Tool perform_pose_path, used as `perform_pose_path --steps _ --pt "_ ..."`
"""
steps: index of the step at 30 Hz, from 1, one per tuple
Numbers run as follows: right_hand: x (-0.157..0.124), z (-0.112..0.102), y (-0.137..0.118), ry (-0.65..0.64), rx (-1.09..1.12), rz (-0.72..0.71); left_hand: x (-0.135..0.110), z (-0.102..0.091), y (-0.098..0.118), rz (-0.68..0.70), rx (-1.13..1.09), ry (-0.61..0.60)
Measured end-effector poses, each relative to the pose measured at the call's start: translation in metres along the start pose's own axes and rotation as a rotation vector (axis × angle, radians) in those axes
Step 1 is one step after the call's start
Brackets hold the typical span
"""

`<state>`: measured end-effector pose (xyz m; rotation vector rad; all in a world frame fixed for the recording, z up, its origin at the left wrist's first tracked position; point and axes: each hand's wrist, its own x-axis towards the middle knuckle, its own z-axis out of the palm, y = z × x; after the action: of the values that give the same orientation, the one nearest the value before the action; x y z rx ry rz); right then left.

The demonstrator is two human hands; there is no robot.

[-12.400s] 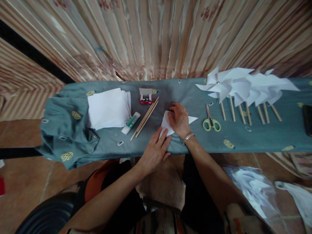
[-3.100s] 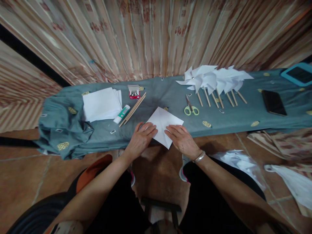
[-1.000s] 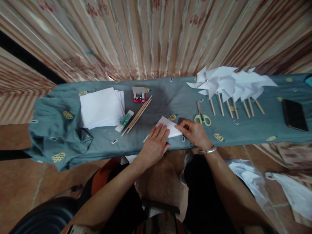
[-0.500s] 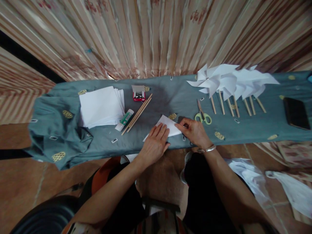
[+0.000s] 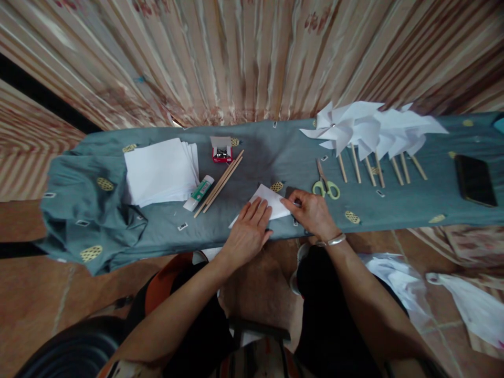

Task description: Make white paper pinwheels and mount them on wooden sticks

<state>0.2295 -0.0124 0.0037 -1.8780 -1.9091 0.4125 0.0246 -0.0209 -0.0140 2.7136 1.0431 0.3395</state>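
Observation:
A white sheet of paper (image 5: pixel 271 198), folded into a triangle, lies near the front edge of the cloth-covered table. My left hand (image 5: pixel 250 223) rests flat on its left part, fingers stretched out and close together. At the paper's right corner, the thumb and fingers of my right hand (image 5: pixel 313 211) are closed in a pinch. Just beyond that hand lie scissors (image 5: pixel 325 185) with green handles. Left of the paper are wooden sticks (image 5: pixel 220 184), a green-and-white eraser (image 5: pixel 199 192) and a small red box (image 5: pixel 222 153) of metal pins.
A stack of white paper (image 5: pixel 159 173) sits on the left of the grey-green tablecloth (image 5: pixel 271 147). Several white paper pinwheels (image 5: pixel 378 128) on sticks lie at the back right, with a dark phone (image 5: pixel 475 180) farther right. A striped curtain (image 5: pixel 244 58) hangs behind the table.
The view has shifted slightly, so everything appears a little farther left. Both hands keep nearly the same pose on the folded paper.

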Motion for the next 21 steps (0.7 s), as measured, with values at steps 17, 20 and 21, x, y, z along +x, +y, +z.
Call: perform_pose_path --steps 17,20,21 --pt "-0.012 0.01 -0.013 0.174 -0.247 -0.188 0.001 0.0 0.002 -0.002 0.048 -0.019" --pt "-0.024 0.02 -0.027 0.174 -0.228 -0.238 0.0 0.003 0.003 -0.002 0.068 -0.027" --pt "-0.028 0.023 -0.031 0.159 -0.22 -0.234 -0.001 0.004 0.003 -0.002 0.074 -0.031"
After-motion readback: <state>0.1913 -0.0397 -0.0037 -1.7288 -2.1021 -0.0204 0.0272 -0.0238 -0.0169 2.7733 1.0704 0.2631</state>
